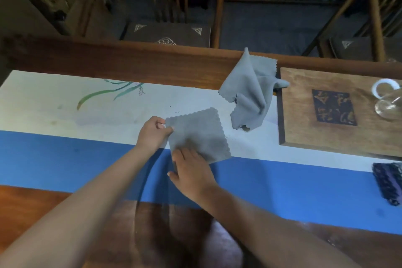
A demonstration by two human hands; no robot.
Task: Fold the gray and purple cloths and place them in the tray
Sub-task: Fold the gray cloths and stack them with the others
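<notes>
Cloths first: the crumpled purple cloth (250,93) leans on the tray (304,137) at two o'clock. The gray cloth (198,135) lies flat mid-table, folding underway. Left hand (152,135) pinches its corner; right hand (189,172) presses flat, fingers straight. Next, fold it again.

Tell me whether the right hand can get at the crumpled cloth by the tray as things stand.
Probably yes: the crumpled cloth lies in the open with nothing between it and the right hand, but that hand is pressing on the folded gray cloth.
</notes>
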